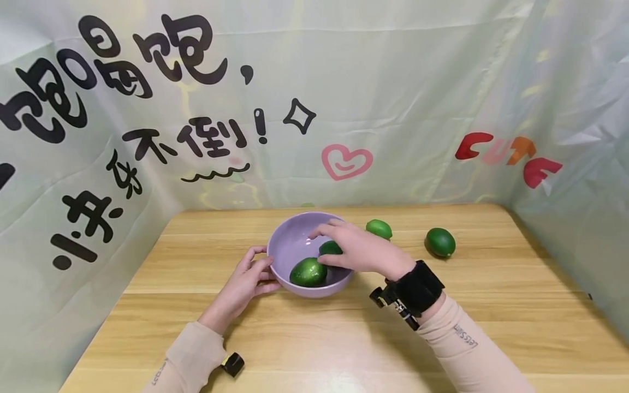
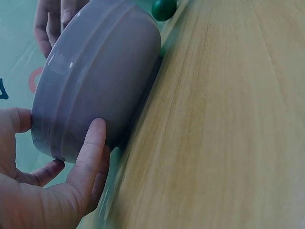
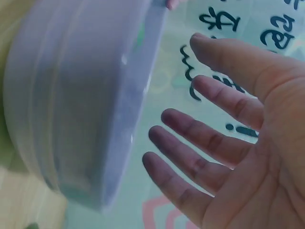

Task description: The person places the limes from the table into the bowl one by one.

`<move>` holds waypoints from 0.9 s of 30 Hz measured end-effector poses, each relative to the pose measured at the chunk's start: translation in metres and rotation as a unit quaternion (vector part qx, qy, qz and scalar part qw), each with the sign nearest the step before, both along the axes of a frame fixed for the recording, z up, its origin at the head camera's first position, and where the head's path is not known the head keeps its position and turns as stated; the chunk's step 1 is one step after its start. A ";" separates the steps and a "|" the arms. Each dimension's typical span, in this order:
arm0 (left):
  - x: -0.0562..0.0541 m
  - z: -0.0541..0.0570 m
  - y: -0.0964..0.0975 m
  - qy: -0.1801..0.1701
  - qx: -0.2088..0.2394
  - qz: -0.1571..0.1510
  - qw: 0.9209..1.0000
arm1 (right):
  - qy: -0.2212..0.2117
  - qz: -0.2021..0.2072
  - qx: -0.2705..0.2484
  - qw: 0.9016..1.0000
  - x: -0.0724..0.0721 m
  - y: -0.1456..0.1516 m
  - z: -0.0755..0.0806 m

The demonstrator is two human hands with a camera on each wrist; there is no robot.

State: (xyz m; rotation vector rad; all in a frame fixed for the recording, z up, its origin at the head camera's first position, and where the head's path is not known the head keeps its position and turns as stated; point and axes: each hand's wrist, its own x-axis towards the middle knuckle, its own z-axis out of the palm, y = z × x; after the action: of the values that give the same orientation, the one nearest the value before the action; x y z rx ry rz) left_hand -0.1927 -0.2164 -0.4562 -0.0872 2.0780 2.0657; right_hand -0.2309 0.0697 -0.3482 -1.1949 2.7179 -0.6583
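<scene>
A purple bowl (image 1: 295, 234) stands on the table. My left hand (image 1: 248, 281) holds its left side, thumb at the rim and fingers against the outer wall, as the left wrist view shows. Inside the bowl lie a glossy green avocado (image 1: 308, 272) and a darker green fruit (image 1: 330, 248), partly hidden by my right hand (image 1: 361, 248). That hand reaches over the bowl's right rim with its fingers spread. In the right wrist view its palm and fingers (image 3: 200, 133) are bare, apart from the bowl wall (image 3: 81, 95).
Behind my right hand sits a light green lime (image 1: 378, 228). Farther right, a dark green avocado (image 1: 440, 242) rests on the wooden table (image 1: 314, 344). A printed cloth (image 1: 403, 98) encloses the back and sides. My right wrist wears a black strap (image 1: 419, 287) with a small camera.
</scene>
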 end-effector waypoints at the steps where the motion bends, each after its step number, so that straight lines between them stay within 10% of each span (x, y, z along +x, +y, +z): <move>1: 0.000 0.000 0.000 0.000 0.000 0.001 1.000 | 0.002 -0.004 -0.007 1.000 -0.001 0.003 0.002; 27: 0.000 -0.001 0.002 -0.004 -0.003 0.011 1.000 | 0.010 -0.121 -0.028 0.992 -0.032 0.089 -0.004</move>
State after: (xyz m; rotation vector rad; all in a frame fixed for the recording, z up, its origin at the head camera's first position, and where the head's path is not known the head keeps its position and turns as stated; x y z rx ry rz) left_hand -0.1923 -0.2140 -0.4568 -0.1191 2.0885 2.0680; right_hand -0.2624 0.1592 -0.3522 -0.8923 2.9080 -0.7563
